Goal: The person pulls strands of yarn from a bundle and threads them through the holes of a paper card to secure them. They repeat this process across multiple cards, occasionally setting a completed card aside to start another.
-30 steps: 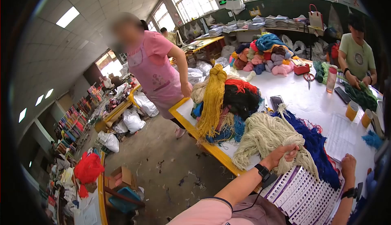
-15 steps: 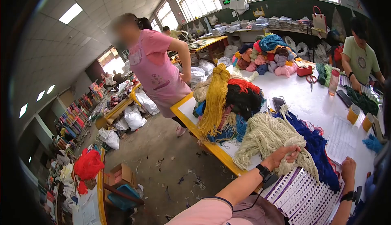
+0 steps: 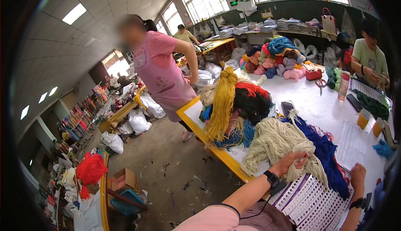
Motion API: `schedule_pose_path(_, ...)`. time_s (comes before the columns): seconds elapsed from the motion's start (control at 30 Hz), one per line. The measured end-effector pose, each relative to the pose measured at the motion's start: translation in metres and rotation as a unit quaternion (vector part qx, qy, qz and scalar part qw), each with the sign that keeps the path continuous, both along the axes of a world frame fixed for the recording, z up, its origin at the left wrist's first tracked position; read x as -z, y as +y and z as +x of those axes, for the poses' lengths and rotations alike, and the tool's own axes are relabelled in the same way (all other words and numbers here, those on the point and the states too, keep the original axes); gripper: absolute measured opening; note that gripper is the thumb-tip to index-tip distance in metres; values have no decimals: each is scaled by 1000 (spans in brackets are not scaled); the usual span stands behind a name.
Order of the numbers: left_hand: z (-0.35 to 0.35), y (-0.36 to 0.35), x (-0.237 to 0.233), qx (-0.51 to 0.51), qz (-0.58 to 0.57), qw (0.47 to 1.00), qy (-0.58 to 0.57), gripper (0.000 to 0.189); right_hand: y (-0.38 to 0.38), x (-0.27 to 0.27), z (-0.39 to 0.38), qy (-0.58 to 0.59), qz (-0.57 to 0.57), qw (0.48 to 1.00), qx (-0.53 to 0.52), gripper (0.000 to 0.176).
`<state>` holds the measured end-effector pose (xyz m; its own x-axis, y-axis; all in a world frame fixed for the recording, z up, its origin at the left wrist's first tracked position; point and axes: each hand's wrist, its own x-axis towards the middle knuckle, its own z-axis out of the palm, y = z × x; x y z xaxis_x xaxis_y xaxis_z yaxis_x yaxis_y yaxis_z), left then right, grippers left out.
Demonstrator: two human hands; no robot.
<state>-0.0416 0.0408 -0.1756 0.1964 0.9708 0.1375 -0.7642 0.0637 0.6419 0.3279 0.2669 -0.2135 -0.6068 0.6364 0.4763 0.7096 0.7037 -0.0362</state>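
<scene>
My left hand (image 3: 294, 163) is closed around strands of a loose cream yarn hank (image 3: 270, 137). The hank lies in a heap on the white table near its yellow edge. Under that hand, a white punched card (image 3: 315, 201) with rows of holes and purple stripes overhangs the near side. Just right of the cream yarn stretches a dark blue yarn hank (image 3: 325, 151). My right hand (image 3: 358, 174) is curled closed beyond the blue hank, at the card's right side. Whatever its fingers hold is too small or hidden to name.
Yellow yarn (image 3: 224, 105) and black yarn (image 3: 249, 105) are piled to the left. Farther off are a phone (image 3: 287, 107), red scissors (image 3: 321, 85), a bottle (image 3: 343, 85) and a yarn heap (image 3: 288, 59). One person in pink (image 3: 163, 64) stands left; another (image 3: 369, 57) works at right.
Both my hands stay nearly where they were. The co-worker at right has raised their hands from the green yarn. A person at the back has come more into view.
</scene>
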Motion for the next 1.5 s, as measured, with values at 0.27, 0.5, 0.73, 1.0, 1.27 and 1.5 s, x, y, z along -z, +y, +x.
schedule_pose_path(0.27, 2, -2, -5, -2, 1, 1000, -4, 25, -3, -4, 0, 10, 8, 1000, -15, 10)
schedule_pose_path(0.5, 2, -2, -4, -4, 3, 1000, 1, 25, -6, -7, -1, 7, 2, 1000, -7, 9)
schedule_pose_path(0.73, 2, -3, -6, -11, -1, 1000, 3, 25, -3, -3, 0, -6, 7, 1000, -12, 10)
schedule_pose_path(1.0, 2, -3, -6, -6, 1, 1000, -2, 25, -6, -7, -1, -10, 3, 1000, -11, 8)
schedule_pose_path(1.27, 1, -2, -3, -2, -1, 1000, -3, 25, -6, -7, -1, -7, -2, 1000, -5, 10)
schedule_pose_path(1.5, 1, -2, -5, -3, 3, 1000, 4, 25, -4, -3, -1, 4, 4, 1000, 0, 10)
